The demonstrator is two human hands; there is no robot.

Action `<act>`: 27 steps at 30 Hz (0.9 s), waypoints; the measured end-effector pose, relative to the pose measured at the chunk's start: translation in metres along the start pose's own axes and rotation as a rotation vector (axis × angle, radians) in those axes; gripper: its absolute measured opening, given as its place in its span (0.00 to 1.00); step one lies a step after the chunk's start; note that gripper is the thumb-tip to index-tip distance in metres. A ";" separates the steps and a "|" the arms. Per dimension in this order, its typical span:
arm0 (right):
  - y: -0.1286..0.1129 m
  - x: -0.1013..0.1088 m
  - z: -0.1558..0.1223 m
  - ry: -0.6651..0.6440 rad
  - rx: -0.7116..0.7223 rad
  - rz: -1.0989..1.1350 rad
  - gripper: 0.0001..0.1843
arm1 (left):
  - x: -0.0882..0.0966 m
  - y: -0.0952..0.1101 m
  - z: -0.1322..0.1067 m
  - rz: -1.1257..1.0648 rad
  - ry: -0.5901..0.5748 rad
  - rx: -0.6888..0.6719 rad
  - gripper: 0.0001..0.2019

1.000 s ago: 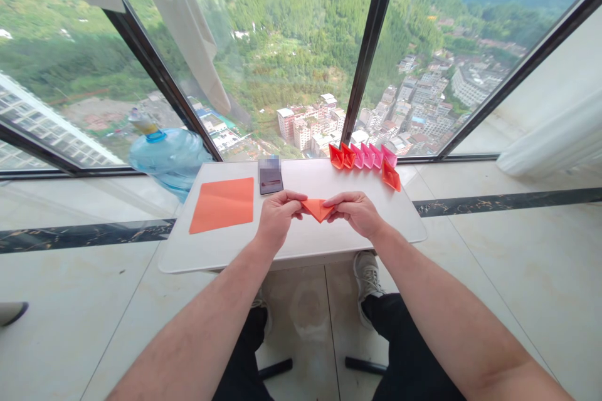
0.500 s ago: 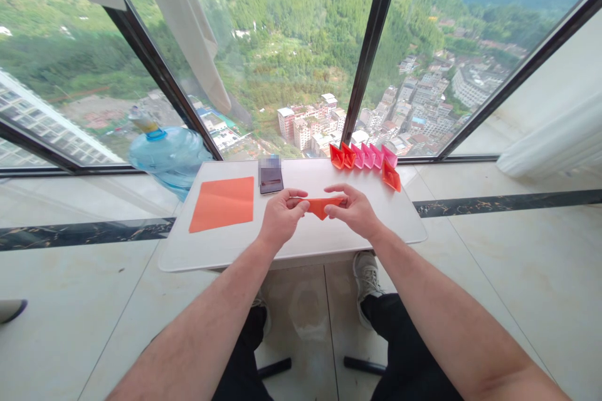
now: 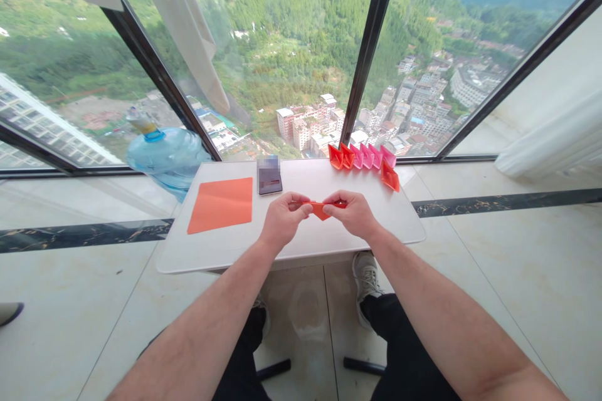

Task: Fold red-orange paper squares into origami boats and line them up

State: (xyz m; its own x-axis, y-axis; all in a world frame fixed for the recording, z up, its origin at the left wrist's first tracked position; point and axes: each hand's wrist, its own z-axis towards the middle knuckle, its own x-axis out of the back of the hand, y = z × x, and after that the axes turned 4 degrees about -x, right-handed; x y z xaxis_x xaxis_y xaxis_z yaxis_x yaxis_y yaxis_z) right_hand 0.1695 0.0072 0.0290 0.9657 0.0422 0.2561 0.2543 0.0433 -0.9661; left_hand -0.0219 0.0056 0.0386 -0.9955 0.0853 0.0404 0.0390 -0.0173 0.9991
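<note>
A small piece of folded orange paper (image 3: 321, 210) is held between my two hands, just above the near half of the white table. My left hand (image 3: 285, 218) pinches its left end between thumb and fingers. On the other end, my right hand (image 3: 348, 210) grips with thumb and fingers. The middle of the paper shows as a point facing down toward me; both ends are covered by my fingers. To the left lies a flat sheet of orange paper (image 3: 221, 205). Folded paper boats (image 3: 362, 156) in red and pink stand in a row at the back right, with a red-orange one (image 3: 389, 175) in front.
A phone (image 3: 269, 177) lies at the back of the white table (image 3: 216, 254). Beyond its left edge stands a large blue water bottle (image 3: 164, 153). Tall windows rise behind the table, and my shoes (image 3: 367, 279) are below its near edge.
My hands have drawn slightly closer together along the folded orange paper, and my fingers have curled down onto it. Less of the paper shows between them.
</note>
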 end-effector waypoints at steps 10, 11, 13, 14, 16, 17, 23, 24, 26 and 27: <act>-0.002 -0.002 -0.001 0.006 0.003 -0.024 0.07 | 0.000 0.002 0.000 -0.099 0.040 0.068 0.12; -0.002 -0.002 -0.001 0.005 0.004 -0.026 0.07 | 0.000 0.002 0.000 -0.105 0.046 0.074 0.13; -0.001 -0.003 -0.002 0.002 0.007 -0.028 0.08 | -0.001 0.001 0.000 -0.121 0.061 0.087 0.13; -0.001 -0.004 -0.002 0.001 0.009 -0.029 0.08 | -0.001 0.001 0.000 -0.129 0.068 0.093 0.13; -0.001 -0.005 -0.002 0.000 0.012 -0.035 0.07 | -0.002 0.000 -0.001 -0.138 0.081 0.092 0.13; -0.001 -0.006 -0.002 0.000 0.012 -0.039 0.07 | -0.002 -0.001 -0.001 -0.137 0.085 0.087 0.13; -0.005 -0.008 -0.005 0.002 -0.007 -0.084 0.05 | 0.001 -0.001 0.000 0.102 -0.002 -0.026 0.10; -0.006 -0.008 -0.005 -0.007 -0.017 -0.083 0.05 | 0.002 -0.001 0.000 0.157 -0.040 -0.058 0.09; -0.008 -0.010 -0.007 -0.034 -0.031 -0.077 0.05 | 0.002 0.000 -0.001 0.240 -0.114 -0.109 0.08; -0.009 -0.010 -0.008 -0.042 -0.029 -0.084 0.04 | 0.002 0.001 -0.002 0.271 -0.140 -0.123 0.08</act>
State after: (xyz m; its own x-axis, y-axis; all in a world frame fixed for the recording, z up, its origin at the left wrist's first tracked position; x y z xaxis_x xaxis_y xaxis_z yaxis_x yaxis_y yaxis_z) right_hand 0.1574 -0.0013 0.0351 0.9380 0.0814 0.3370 0.3365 0.0197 -0.9415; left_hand -0.0239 0.0040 0.0400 -0.9287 0.1968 0.3142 0.2815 -0.1772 0.9430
